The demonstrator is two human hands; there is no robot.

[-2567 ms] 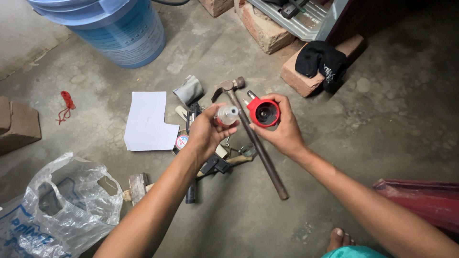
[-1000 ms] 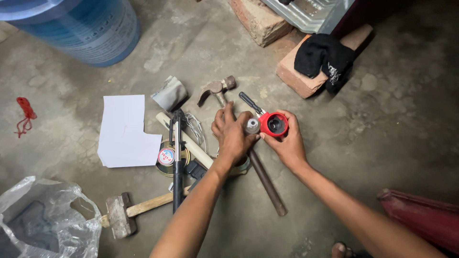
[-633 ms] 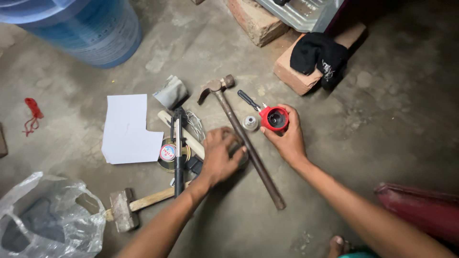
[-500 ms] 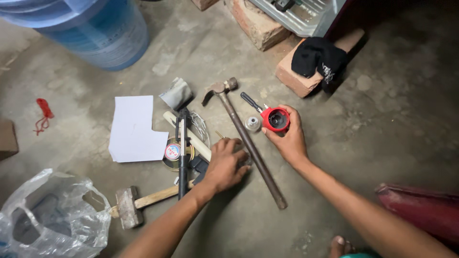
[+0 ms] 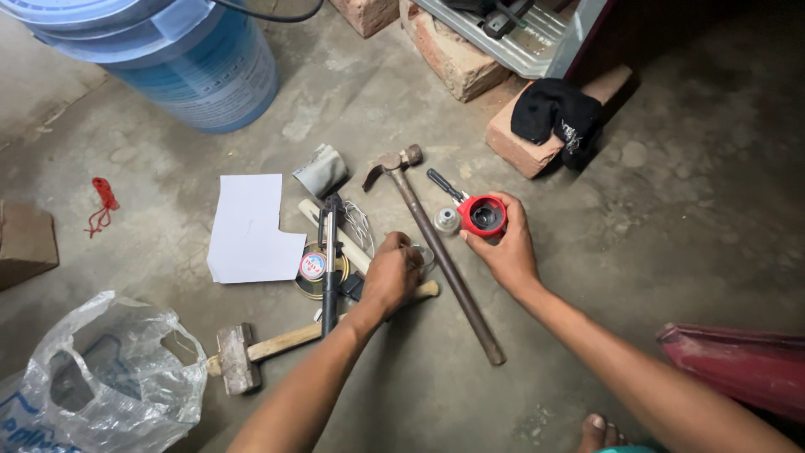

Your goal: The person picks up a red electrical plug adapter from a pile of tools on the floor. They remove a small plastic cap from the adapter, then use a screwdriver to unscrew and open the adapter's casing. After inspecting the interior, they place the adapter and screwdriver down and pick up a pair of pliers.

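The right hand (image 5: pixel 503 247) grips a red round housing (image 5: pixel 483 216); the left hand (image 5: pixel 391 275) rests curled on tools left of the claw hammer (image 5: pixel 436 247), its grasp unclear.

Claw hammer (image 5: pixel 444 260) lies between the hands; bare floor (image 5: pixel 637 252) right.

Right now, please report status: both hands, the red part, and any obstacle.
Right hand holds red cup-shaped part. Left hand down on tool pile, grip unclear. Claw hammer lies between hands.
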